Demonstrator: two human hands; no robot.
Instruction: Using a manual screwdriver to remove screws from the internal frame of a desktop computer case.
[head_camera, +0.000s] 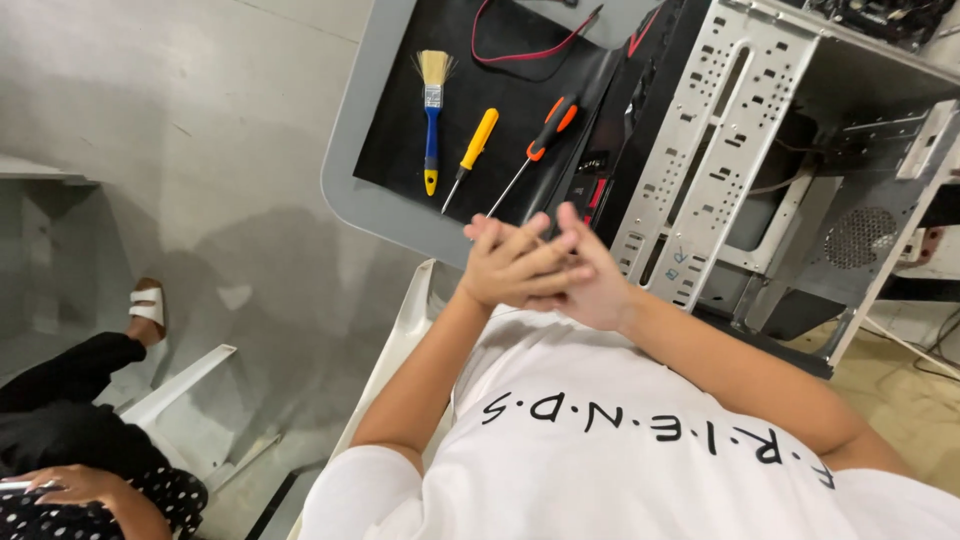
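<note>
Lighting: bright, even, indoor; source apparently overhead, not in view. Shadows: soft, broad grey patches on floor (200, 250) at 9 o'clock; deep shade inside open computer case (800, 170) at 2 o'clock. Glare: mild sheen on perforated metal panel of case; pale wash on floor at 11 o'clock. Focus: sharp centre, clasped hands (545, 268) crisp. Distortion: wide-angle stretch at edges, worktop (345, 190) rim curved. Black mat (500, 100) detail low.
</note>
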